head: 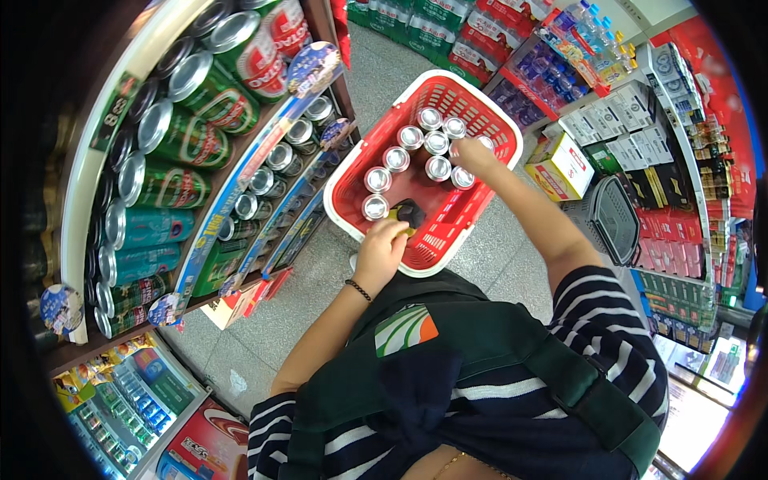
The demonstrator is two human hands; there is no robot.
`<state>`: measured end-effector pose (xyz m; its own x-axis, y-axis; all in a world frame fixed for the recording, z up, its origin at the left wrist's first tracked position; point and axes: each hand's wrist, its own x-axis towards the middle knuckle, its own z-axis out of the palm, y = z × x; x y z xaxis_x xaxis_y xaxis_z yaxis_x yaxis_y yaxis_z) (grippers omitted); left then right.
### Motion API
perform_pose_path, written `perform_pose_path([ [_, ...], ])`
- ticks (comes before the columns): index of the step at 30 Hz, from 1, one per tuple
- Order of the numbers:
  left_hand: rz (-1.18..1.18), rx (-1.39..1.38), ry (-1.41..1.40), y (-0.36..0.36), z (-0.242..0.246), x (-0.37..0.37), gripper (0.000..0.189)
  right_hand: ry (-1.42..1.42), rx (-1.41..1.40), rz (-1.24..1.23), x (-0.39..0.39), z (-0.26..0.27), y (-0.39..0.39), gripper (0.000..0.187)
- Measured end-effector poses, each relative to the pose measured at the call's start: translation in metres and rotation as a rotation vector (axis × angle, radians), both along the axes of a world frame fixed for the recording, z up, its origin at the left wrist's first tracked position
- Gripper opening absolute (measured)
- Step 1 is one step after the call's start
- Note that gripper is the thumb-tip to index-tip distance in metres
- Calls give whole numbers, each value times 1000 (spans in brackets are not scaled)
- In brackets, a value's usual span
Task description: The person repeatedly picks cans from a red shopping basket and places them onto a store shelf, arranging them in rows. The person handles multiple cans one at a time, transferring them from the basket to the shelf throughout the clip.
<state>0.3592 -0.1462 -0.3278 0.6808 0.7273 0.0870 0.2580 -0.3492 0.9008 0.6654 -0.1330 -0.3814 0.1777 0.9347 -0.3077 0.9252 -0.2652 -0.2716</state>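
A red plastic shopping basket [427,249] with a white rim stands in front of me. Several silver-topped cans [396,159] stand upright in it, in a row along the left and a cluster at the upper right. My left hand [381,249] is at the near left rim, fingers curled around a yellow and dark item [409,213] that looks like a cloth. Among the right-hand cans is my right hand [473,157], reaching over the right rim. Its fingertips are hidden, so whether it grips a can cannot be told.
Shelves of green beer cans [186,135] rise close on the left. Shrink-wrapped bottle packs [438,30] stand at the far end. To the right are a yellow and white carton [558,168], a grey basket [612,219] and stocked shelves. A glass-fronted drinks cooler [129,396] stands at lower left.
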Motion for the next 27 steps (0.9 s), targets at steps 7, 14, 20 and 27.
perform_pose_path([
  [7,-54,-63,228,-10,-39,20,19,-68,-340,-292,-17,-44,-32,69],
  [14,-52,-32,286,-16,-61,23,20,-114,-321,-321,-25,-82,-33,69],
  [20,-41,-9,314,-17,-74,15,20,-150,-372,-244,-23,-74,-33,65],
  [27,17,-154,281,-10,-71,16,23,-61,-277,-28,-29,24,-37,68],
])
